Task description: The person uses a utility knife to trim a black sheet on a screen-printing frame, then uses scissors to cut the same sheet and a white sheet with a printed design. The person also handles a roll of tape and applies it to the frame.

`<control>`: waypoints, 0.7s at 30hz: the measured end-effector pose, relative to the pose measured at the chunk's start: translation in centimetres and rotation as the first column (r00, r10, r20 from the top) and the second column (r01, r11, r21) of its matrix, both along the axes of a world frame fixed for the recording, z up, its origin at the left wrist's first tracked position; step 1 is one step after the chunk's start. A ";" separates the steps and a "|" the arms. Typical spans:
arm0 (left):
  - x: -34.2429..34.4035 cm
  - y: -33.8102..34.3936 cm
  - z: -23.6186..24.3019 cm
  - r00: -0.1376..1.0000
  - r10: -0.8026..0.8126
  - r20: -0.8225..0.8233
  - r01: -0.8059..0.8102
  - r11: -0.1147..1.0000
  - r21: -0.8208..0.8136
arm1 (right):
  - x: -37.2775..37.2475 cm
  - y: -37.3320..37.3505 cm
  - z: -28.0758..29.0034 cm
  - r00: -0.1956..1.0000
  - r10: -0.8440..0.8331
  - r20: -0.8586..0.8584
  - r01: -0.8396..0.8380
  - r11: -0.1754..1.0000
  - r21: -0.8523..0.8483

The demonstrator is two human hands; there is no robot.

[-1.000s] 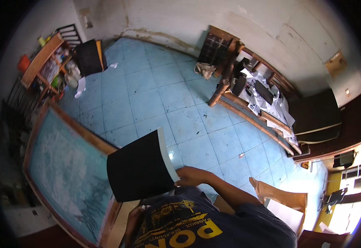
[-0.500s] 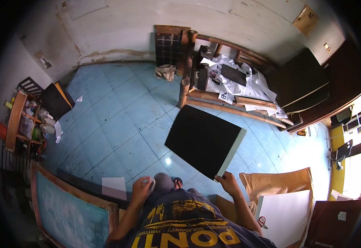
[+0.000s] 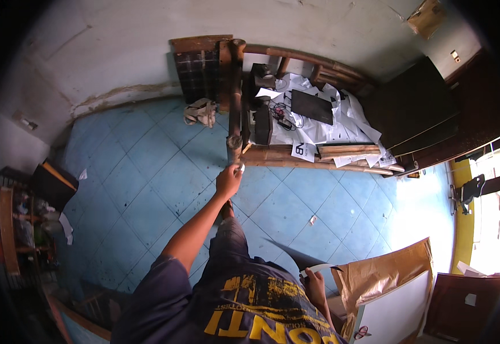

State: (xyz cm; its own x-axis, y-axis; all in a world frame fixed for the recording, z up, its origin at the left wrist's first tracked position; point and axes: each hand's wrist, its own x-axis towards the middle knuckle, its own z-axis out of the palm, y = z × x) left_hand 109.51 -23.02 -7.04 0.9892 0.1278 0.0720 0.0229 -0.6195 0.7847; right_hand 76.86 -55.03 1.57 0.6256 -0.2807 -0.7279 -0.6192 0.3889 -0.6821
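Note:
My left hand point(image 3: 228, 182) is stretched forward, close to the corner post point(image 3: 234, 148) of a bamboo bench. Its fingers are closed around a small white object point(image 3: 240, 168), too small to name. Whether the hand touches the post, I cannot tell. Low at my right side, my right hand point(image 3: 314, 285) grips the black panel by its pale edge strip point(image 3: 321, 268). Most of that panel is seen nearly edge-on or hidden by my body.
On the bench lie white sheets point(image 3: 350, 123), a dark flat device point(image 3: 312, 107) and cables. Brown wrapping paper point(image 3: 384, 266) and a white board point(image 3: 393, 307) with red-handled scissors point(image 3: 363, 332) are at my right. A cluttered shelf point(image 3: 9, 229) stands left; a small scrap point(image 3: 313, 220) lies on the tiles.
My left hand has reached forward to the bench post. My right hand has lowered the black panel from in front of me to my right side. I have moved closer to the bench.

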 end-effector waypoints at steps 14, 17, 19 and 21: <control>33.2 -9.2 -12.9 0.945 -0.276 0.175 0.205 0.918 0.340 | 16.5 3.8 7.4 0.904 0.284 -0.321 -0.399 0.829 -0.391; 34.8 -10.6 -15.6 0.934 -0.314 0.169 0.240 0.904 0.353 | 20.0 2.3 6.7 0.884 0.313 -0.346 -0.436 0.818 -0.375; 34.9 -11.4 -17.4 0.935 -0.331 0.130 0.267 0.895 0.356 | 21.5 0.5 5.6 0.885 0.328 -0.330 -0.437 0.829 -0.348; 34.7 -12.3 -18.1 0.933 -0.350 0.083 0.308 0.896 0.319 | 22.2 -1.5 4.0 0.909 0.312 -0.276 -0.402 0.830 -0.386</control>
